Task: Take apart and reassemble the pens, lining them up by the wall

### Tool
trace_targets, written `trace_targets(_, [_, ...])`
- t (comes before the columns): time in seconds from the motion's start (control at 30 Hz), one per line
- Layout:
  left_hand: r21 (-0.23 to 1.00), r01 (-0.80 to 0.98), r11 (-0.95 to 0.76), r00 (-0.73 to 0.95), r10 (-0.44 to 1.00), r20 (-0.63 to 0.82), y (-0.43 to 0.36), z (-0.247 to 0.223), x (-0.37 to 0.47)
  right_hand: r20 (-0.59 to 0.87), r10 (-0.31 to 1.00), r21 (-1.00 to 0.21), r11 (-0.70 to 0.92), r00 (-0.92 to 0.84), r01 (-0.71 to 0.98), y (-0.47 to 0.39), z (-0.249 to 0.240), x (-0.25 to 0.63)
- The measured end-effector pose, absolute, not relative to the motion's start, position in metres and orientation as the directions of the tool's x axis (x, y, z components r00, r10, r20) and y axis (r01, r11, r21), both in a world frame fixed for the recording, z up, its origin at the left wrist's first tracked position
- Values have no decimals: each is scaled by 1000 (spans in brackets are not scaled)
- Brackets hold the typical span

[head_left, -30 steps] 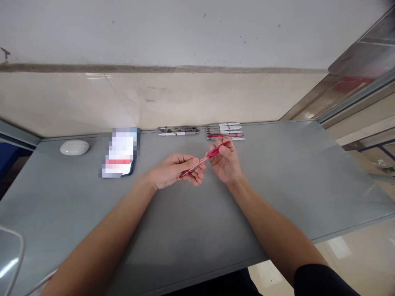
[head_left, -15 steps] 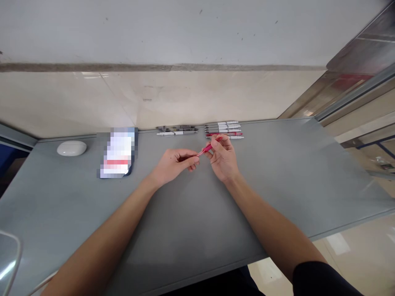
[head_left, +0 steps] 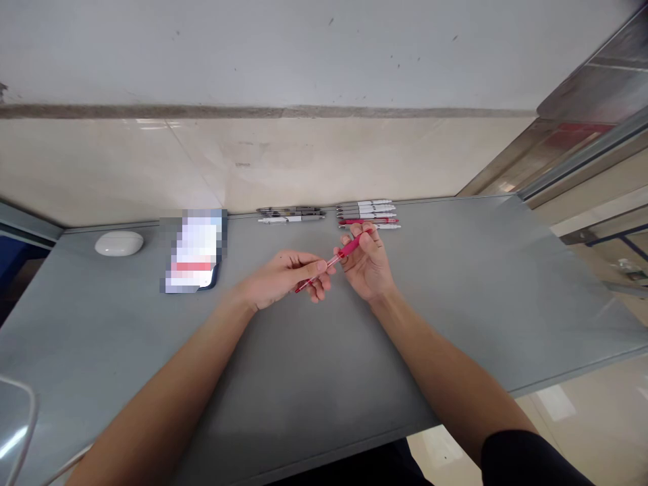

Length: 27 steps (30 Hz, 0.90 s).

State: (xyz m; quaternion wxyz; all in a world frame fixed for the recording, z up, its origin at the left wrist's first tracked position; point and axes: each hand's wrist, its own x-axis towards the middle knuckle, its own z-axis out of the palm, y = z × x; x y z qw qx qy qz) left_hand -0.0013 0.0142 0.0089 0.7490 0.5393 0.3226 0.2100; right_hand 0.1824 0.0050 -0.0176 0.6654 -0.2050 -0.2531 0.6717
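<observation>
A red pen (head_left: 349, 248) with a clear section slants between my two hands above the grey table. My left hand (head_left: 291, 273) is closed on its lower clear part, the thumb lying over it. The fingertips of my right hand (head_left: 372, 266) pinch the red grip at its upper right end. Just behind my right hand lies a stack of pens (head_left: 372, 206), mostly white and grey with one red one. A smaller group of pens (head_left: 292, 219), dark ones and a white one, lies left of that stack along the back edge.
At the left stand a white rounded case (head_left: 119, 244) and a phone (head_left: 195, 253) with a blurred screen. A pale cable (head_left: 31, 412) curves at the lower left. The grey table (head_left: 496, 290) ends against a tiled wall (head_left: 314, 158).
More of the red pen's clear section now shows, reaching past my left thumb to the lower left. My left hand has shifted slightly down and its fingers have changed position along the pen.
</observation>
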Motion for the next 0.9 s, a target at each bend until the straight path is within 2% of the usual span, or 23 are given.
trace_targets(0.2, [937,28,349,710,653,-265,15,7,-1,84,995,-592,5,-55,-806,5,-17,182])
trace_targets(0.33, [969,41,242,680,704,-205,14,10,2,70,998,-616,44,1,-787,7,-18,182])
trace_targets(0.53, [986,160,38,535,836,-119,13,8,8,-39,988,-685,82,149,-724,8,-19,177])
trace_targets(0.67, [978,204,-48,484,873,-59,15,3,8,-62,987,-711,59,147,-701,9,-19,175])
trace_targets(0.9, [987,125,105,586,795,-159,16,10,2,-23,998,-689,24,55,-724,9,-21,180])
